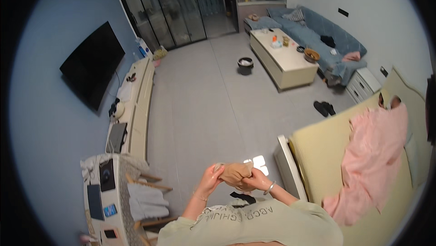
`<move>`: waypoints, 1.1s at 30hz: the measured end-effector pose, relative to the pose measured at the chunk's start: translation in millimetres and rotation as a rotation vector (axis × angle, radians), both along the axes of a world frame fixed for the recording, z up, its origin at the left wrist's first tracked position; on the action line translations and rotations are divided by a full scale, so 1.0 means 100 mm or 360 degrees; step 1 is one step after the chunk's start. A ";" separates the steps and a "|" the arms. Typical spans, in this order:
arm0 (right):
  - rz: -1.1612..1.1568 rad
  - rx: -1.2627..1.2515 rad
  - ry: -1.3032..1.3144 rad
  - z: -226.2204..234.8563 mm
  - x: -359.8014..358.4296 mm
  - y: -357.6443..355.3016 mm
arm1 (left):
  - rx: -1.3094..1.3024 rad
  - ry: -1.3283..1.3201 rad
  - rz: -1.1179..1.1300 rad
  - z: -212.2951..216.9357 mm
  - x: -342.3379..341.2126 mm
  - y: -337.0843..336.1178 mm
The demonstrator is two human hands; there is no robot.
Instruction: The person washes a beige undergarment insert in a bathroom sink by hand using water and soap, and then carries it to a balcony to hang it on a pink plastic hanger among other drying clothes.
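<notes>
In front of my chest, a tan piece of soft cloth is stretched between my two hands; its exact kind is not plain. My left hand is closed on its left edge, with the fingers curled around it. On the other side, my right hand pinches the right part of the cloth, and a silver bangle circles that wrist. Below the cloth, a black item shows near the floor, partly hidden by my light green shirt.
To the right stands a bed with a pink blanket. A desk and a chair with grey cloth are at left. Farther off are a TV cabinet, a black bin, slippers, a coffee table and a blue sofa.
</notes>
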State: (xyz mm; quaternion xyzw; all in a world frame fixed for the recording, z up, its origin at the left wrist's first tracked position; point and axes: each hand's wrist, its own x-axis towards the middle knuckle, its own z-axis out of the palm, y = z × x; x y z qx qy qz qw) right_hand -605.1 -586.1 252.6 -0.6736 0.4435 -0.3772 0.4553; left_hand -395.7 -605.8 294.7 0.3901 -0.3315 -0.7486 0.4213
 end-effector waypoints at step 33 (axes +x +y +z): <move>-0.0344 0.0014 0.0025 -0.31 0.74 -11.93 | -0.1792 -0.1798 0.0269 0.58 0.48 -12.01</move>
